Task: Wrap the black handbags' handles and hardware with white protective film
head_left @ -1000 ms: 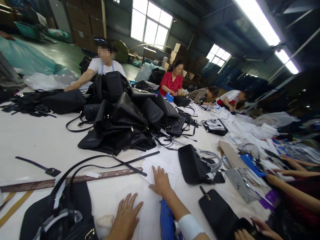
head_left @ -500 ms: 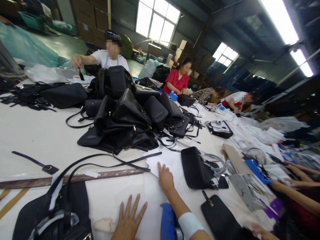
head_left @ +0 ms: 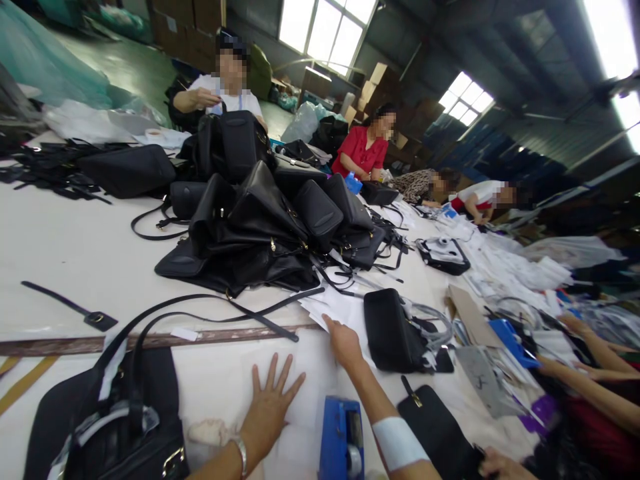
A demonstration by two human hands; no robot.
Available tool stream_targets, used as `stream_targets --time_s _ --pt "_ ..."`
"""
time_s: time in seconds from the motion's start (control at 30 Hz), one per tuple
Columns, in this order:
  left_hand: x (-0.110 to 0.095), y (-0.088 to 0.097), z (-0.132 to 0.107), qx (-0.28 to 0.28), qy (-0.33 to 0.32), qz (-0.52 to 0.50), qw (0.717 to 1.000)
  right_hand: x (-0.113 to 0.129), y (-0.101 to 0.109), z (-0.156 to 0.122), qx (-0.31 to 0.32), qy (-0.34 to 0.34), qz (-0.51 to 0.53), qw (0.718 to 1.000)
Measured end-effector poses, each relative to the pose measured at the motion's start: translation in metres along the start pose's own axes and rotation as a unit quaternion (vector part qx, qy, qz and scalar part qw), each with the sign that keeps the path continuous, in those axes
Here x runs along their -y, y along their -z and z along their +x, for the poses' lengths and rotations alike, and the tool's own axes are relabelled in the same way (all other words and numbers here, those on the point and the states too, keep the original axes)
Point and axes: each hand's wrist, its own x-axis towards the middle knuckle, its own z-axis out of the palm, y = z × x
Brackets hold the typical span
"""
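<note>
The two hands were well apart; the left hand (head_left: pixel 270 413) was spread wide, palm down and holding nothing, over a thin pale sheet (head_left: pixel 314 357) on the tabletop (head_left: pixel 75 260); the right hand (head_left: pixel 346 343), index finger stretched out and the rest curled, reached to the white papers (head_left: pixel 349 305) at its twelve o'clock, though I could not tell whether it pinched or merely touched them; a blue tape dispenser (head_left: pixel 330 433) stood at the right hand's six o'clock; a long-strapped black handbag (head_left: pixel 157 387) lay at the left hand's nine o'clock, with an off-white wad (head_left: pixel 205 432) between the two; a smaller black bag (head_left: pixel 385 333) sat just beside the right hand at three o'clock; at four o'clock from it lay a flat black piece (head_left: pixel 435 420), with another person's hand (head_left: pixel 500 463) at its near end; a pile of black bags (head_left: pixel 270 220) rose at the right hand's eleven o'clock; a loose buckled strap (head_left: pixel 99 321) lay at the left hand's ten o'clock.
</note>
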Motion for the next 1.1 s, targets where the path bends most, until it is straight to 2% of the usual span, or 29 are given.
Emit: stream_targets --time_s 0.17,0.4,0.53,0.7,0.8,0.93,1.03,1.1 --pt "0.011 -0.003 0.024 -0.015 -0.068 -0.045 0.997 -0.004 0.002 -0.003 0.006 0.006 0.013 1.000" --pt "0.009 -0.005 0.053 -0.027 -0.104 -0.060 0.992 -0.001 -0.007 -0.014 0.005 0.010 0.027 1.000" --pt "0.013 -0.005 0.068 -0.031 -0.124 -0.088 0.988 0.013 -0.019 -0.025 -0.006 0.011 0.037 0.999" --pt "0.022 0.001 0.080 -0.020 -0.146 -0.117 0.982 0.042 -0.034 -0.039 0.000 -0.010 0.020 1.000" --pt "0.031 0.010 0.074 -0.016 -0.130 -0.157 0.979 0.055 -0.037 -0.046 0.019 0.000 0.021 1.000" --pt "0.042 0.019 0.046 0.019 -0.106 -0.173 0.979 0.059 -0.036 -0.052 0.066 0.022 0.053 0.996" --pt "0.044 0.017 0.020 0.053 -0.048 -0.159 0.985 0.051 -0.033 -0.054 0.097 0.028 0.065 0.993" --pt "0.042 0.013 0.007 0.064 -0.024 -0.160 0.985 0.037 -0.027 -0.047 0.118 0.056 0.087 0.988"
